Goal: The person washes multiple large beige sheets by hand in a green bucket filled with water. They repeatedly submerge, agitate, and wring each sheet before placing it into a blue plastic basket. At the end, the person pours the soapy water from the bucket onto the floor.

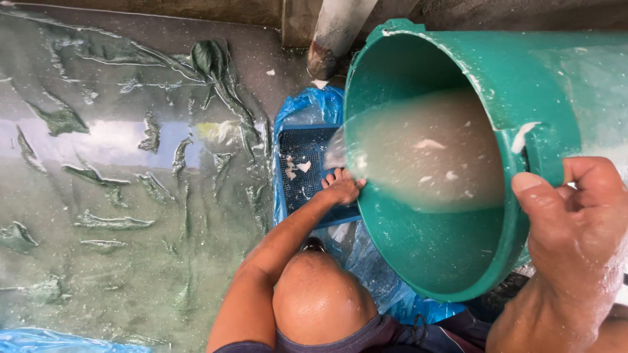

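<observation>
Probably an outdoor wash yard: wet concrete floor, wall-foot pipe, water-filled plastic sheet.
</observation>
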